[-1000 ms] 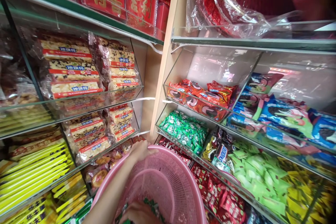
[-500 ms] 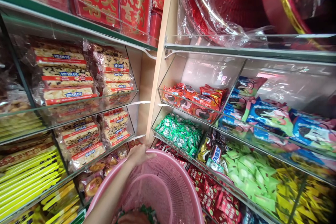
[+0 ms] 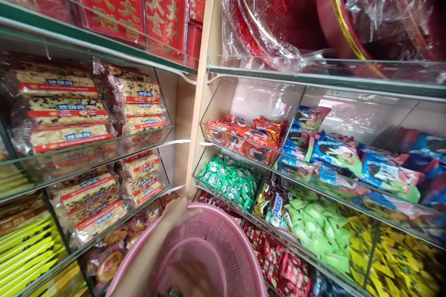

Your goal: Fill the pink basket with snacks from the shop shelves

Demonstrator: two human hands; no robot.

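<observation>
My left hand [image 3: 178, 212] is closed over the far rim of a round pink plastic basket [image 3: 240, 241], its thumb on the inner side. Inside the basket, low in the picture, my right hand [image 3: 192, 276] is smeared by motion, and its fingers cannot be made out. Small green-wrapped pieces [image 3: 167, 293] lie at the basket's bottom, mostly hidden by the right hand and the picture's lower edge. Just beyond the basket, a glass bin holds many green-wrapped candies [image 3: 228, 181].
Glass-fronted shelves meet at a wooden post [image 3: 195, 116]. Sachima packs [image 3: 73, 111] fill the left bins. On the right are red packets [image 3: 245, 134], blue packets [image 3: 334, 153], Snickers bars [image 3: 277, 204], light green packets [image 3: 318, 227] and yellow packets [image 3: 404, 255]. Red packages stand above.
The view has shifted right, so the shelves sit farther left. My right hand now shows as a blur inside the basket, higher than before. My left hand keeps its hold on the rim.
</observation>
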